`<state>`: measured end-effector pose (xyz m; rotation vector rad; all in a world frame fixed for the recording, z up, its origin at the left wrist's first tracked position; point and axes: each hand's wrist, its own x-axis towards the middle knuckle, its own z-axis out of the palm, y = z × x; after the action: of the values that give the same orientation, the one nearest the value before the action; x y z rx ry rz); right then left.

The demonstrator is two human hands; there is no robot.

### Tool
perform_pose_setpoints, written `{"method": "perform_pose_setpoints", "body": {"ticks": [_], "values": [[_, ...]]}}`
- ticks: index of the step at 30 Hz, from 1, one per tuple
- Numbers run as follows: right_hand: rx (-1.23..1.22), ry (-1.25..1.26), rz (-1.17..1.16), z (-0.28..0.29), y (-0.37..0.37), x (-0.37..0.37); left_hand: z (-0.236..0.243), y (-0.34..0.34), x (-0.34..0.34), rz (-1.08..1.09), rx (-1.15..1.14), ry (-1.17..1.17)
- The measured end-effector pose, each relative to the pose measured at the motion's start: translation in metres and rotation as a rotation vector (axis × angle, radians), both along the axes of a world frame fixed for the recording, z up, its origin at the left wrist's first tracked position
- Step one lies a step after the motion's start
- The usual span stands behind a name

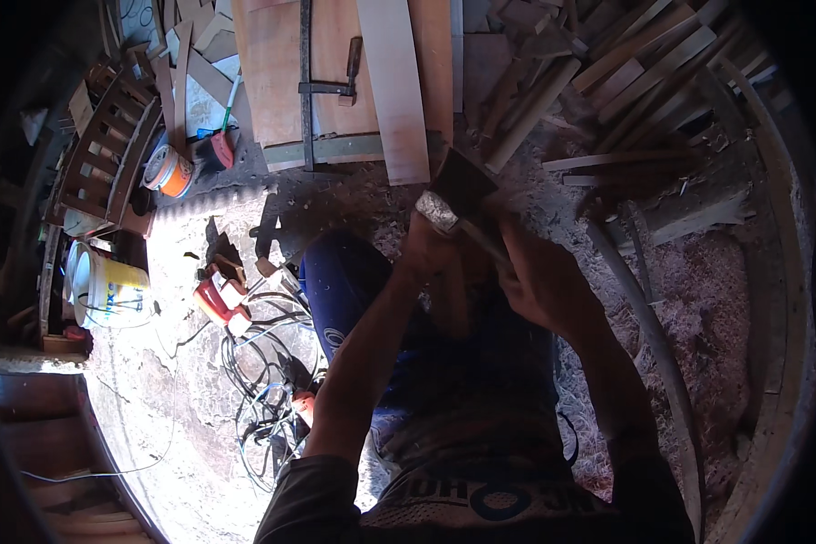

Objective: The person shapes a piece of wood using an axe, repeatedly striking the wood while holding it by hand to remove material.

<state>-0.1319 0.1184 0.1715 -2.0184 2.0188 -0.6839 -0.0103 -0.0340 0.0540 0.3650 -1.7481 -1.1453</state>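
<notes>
Your left hand (426, 249) grips a hammer's (438, 213) handle, fingers pressed around it; your right hand (539, 286) closes on a dark wood block (462, 181), above the sawdust-covered floor (698, 272).

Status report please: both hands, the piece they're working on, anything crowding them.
Left hand and right hand both gripping a dark wooden piece, pale block at its lower end. Pale plank just beyond it; tangled cables at left, apart.

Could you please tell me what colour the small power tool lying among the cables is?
The power tool is red and white, seen in the head view.
</notes>
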Motion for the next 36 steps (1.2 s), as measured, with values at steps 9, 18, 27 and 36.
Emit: {"method": "perform_pose_setpoints", "body": {"ticks": [9, 18, 27, 36], "values": [[-0.045, -0.319, -0.117, 0.001, 0.015, -0.006, 0.002, -0.012, -0.018, 0.043, 0.246, -0.113], [0.001, -0.316, -0.101, -0.017, 0.022, -0.005, 0.002, -0.008, -0.008, 0.017, 0.265, -0.150], [-0.047, -0.348, -0.054, 0.003, 0.022, -0.003, -0.012, -0.003, -0.009, 0.023, 0.248, -0.083], [-0.121, 0.023, 0.094, 0.019, -0.002, 0.008, -0.033, 0.002, 0.011, -0.052, 0.116, -0.082]]}}
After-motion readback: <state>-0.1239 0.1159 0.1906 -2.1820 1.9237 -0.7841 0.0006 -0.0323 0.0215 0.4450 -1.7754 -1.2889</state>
